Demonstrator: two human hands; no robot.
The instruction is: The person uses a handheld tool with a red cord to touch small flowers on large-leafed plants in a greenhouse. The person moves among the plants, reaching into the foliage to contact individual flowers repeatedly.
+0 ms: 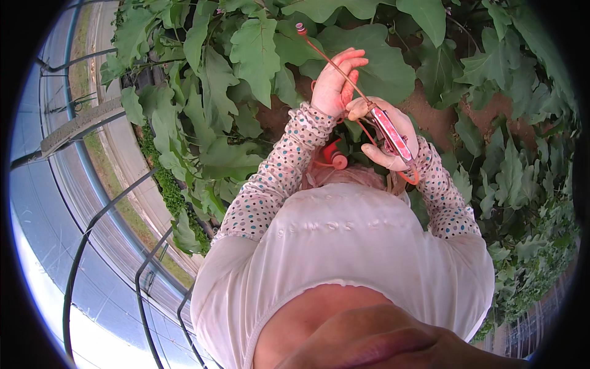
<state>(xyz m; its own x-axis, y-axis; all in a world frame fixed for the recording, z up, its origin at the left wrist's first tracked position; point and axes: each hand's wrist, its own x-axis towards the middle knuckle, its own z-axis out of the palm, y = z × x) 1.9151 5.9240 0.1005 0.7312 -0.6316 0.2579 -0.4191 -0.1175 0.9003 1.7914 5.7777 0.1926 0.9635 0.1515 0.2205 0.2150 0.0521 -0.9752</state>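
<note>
My right hand (400, 127), in a pale glove, grips the pink-and-silver handle (391, 133) of a spray lance. The lance's thin copper-coloured tube (343, 74) slants up and left to a small nozzle (300, 28) above the leaves. An orange hose (410, 179) curves from the handle's lower end. Behind the tube is my left hand (334, 85), also gloved, with its fingers stretched to the right and reddish on the inner side. Its palm is hidden, and a bit of red cord or hose shows beside it. Broad eggplant leaves (373, 69) lie just beyond both hands.
Eggplant plants (207, 92) spread across the front and down the right side (507, 175). Brown soil (428, 113) shows between them. A red fitting with a round orange knob (339, 161) hangs near my waist. Metal frame pipes (99, 217) and clear plastic sheeting (50, 138) stand left.
</note>
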